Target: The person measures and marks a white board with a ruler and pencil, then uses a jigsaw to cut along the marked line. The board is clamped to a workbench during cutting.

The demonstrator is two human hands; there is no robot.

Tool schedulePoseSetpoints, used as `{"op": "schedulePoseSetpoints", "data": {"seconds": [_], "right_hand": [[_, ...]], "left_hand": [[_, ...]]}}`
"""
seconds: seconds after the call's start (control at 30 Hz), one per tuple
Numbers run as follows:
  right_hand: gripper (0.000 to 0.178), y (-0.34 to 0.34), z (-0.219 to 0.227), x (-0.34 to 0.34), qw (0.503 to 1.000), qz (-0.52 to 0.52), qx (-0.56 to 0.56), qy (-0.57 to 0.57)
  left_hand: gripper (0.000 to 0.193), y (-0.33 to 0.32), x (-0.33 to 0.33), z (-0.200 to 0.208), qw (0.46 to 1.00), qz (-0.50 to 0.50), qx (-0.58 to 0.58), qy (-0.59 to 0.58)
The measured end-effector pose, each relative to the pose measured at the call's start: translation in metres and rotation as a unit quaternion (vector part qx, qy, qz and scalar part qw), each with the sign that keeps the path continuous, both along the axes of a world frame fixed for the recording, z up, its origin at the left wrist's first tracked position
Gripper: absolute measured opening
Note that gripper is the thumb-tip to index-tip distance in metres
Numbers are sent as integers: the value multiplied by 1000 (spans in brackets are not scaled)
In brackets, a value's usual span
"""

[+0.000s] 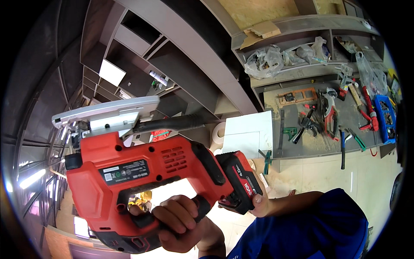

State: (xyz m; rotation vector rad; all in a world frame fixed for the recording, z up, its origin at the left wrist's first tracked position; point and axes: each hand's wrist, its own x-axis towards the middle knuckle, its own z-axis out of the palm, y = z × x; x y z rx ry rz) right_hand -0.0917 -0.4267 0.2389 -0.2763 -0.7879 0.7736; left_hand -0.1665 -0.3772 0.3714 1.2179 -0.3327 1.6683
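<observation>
A red and black cordless jigsaw (142,172) fills the left and middle of the view, turned with its silver base plate (108,111) upward. My left hand (179,222) is wrapped round its black grip, one finger near the trigger. A black tube (170,123) sticks out from beneath the plate toward the right. At the rear end sits a black and red battery pack (239,181), in line with the handle. My right hand (260,202) grips that pack, thumb on its near side; its other fingers are mostly hidden behind it.
On the right, a workbench (297,149) carries clamps, a red caulking gun (370,114), a blue parts bin (385,118) and several hand tools. Plastic bags (265,60) fill the shelf above. A white board (246,131) lies beside the bench. Grey open cabinets (185,64) stand behind.
</observation>
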Motion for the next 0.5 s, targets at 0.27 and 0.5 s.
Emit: {"op": "schedulePoseSetpoints", "data": {"seconds": [0.27, 0.5], "right_hand": [[85, 15, 13, 6, 992, -74, 33, 97], [78, 32, 28, -4, 984, -46, 77, 151]], "left_hand": [[28, -5, -6, -21, 994, -20, 83, 75], [28, -7, -23, -37, 997, 49, 55, 18]]}}
